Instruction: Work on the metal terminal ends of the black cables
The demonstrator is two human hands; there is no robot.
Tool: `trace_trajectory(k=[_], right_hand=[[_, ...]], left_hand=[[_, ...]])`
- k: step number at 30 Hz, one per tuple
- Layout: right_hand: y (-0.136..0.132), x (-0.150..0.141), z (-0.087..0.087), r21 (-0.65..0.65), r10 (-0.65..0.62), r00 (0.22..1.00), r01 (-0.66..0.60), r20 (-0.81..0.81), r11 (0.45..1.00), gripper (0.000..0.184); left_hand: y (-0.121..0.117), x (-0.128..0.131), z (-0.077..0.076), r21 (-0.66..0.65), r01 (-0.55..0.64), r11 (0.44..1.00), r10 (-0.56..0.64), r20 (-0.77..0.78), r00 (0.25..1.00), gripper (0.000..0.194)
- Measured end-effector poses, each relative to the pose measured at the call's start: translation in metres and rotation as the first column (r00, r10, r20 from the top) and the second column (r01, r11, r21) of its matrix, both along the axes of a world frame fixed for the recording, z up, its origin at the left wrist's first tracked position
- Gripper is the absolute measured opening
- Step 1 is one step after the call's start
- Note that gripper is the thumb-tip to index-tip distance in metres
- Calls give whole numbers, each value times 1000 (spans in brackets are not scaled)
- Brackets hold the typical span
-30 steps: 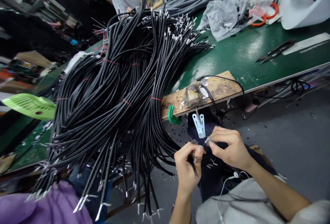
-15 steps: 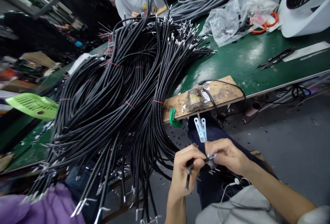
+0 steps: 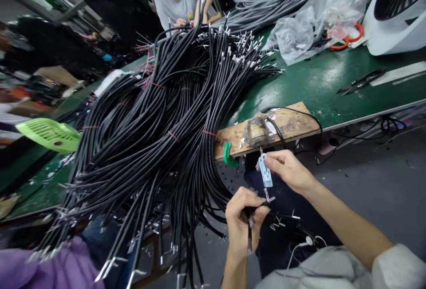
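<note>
Head view shows both hands at work below the edge of the green bench (image 3: 316, 82). Left hand (image 3: 244, 218) is closed around a black cable (image 3: 250, 238), a length of which shows below the fist, while its silvery bare end (image 3: 268, 198) pokes out past the thumb. Right hand (image 3: 292, 170) pinches the handle end of a light-blue clip (image 3: 266, 176), which sits in front of a wrapped lump (image 3: 258, 132) on the wooden board (image 3: 294, 119). That bare end lies right at the clip's mouth; whether it is nipped there or only beside it, I cannot tell at this size.

Judging by the looks of it, the cable is light, with a smooth, springy jacket that bends readily but wants to straighten, so a firm hold close behind the stripped part should steady it best. The bare strands look thin and easily bent or splayed, better guided than squeezed. The clip appears to be light plastic with some spring to it; its handles, well back from the mouth, are the place to press.
</note>
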State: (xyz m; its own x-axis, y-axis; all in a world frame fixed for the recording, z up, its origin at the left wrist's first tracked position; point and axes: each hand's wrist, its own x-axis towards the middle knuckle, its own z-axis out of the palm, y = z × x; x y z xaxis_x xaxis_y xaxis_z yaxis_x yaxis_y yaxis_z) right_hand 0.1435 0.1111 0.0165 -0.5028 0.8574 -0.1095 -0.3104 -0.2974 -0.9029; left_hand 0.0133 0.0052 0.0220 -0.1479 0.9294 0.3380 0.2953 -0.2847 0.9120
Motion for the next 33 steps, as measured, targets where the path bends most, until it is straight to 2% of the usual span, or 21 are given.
trace_trajectory(k=[3, 5, 7, 11, 15, 18, 20, 21, 22, 23, 25, 26, 27, 28, 31, 33], right_hand=[[-5, -9, -4, -201, 13, 976, -58, -216, 978, 44], [-8, -11, -6, -275, -23, 955, -62, -294, 959, 39], [-9, -12, -8, -299, -33, 937, -78, -348, 951, 36], [-10, -10, -18, -304, 33, 912, -170, -408, 937, 41], [-13, 5, -40, -301, -16, 938, -94, -345, 949, 44], [-21, 27, -45, -163, -113, 976, 82, -188, 983, 33], [-28, 41, -36, 63, -193, 980, 196, -51, 979, 19], [-33, 47, -29, 219, -208, 978, 201, 13, 955, 12], [-37, 50, -21, 384, -203, 976, 160, 74, 909, 7], [-41, 51, -13, 535, -184, 974, 85, 134, 841, 5], [-48, 47, 0, 718, -181, 954, -47, 238, 694, 12], [-51, 43, 3, 758, -214, 942, -61, 259, 650, 12], [-53, 38, 3, 777, -264, 929, -38, 259, 629, 8], [-55, 33, 2, 785, -319, 916, 8, 244, 620, 6], [-59, 20, -8, 783, -469, 861, 150, 196, 604, 20], [-64, 14, -14, 804, -556, 811, 202, 182, 559, 24]], left_hand=[[4, 0, -2, -15, -4, 1000, 4, 4, 1000, 12], [7, 1, -3, -41, 6, 999, -6, 3, 1000, 10], [10, 2, -3, -70, 25, 997, -25, 6, 1000, 11], [11, 3, -2, -120, 41, 992, -39, 21, 999, 12], [6, 3, 0, -117, 30, 993, -27, 28, 999, 10], [4, 3, 1, -96, 45, 994, -42, 38, 998, 7], [4, 3, 1, -119, 87, 989, -85, 21, 996, 8], [4, 2, 0, -146, 107, 983, -108, 2, 994, 9], [5, 2, -1, -179, 121, 976, -127, -21, 992, 10], [5, 2, -3, -206, 128, 970, -140, -43, 989, 10], [5, 2, -5, -224, 133, 966, -153, -75, 985, 9], [4, 2, -6, -213, 131, 968, -152, -86, 985, 9], [3, 2, -6, -196, 125, 972, -146, -97, 984, 9], [1, 3, -6, -178, 112, 978, -133, -112, 985, 10], [-6, 7, -3, -145, 26, 989, -56, -203, 978, 9], [-11, 11, -2, -153, -22, 988, -22, -279, 960, 3]])
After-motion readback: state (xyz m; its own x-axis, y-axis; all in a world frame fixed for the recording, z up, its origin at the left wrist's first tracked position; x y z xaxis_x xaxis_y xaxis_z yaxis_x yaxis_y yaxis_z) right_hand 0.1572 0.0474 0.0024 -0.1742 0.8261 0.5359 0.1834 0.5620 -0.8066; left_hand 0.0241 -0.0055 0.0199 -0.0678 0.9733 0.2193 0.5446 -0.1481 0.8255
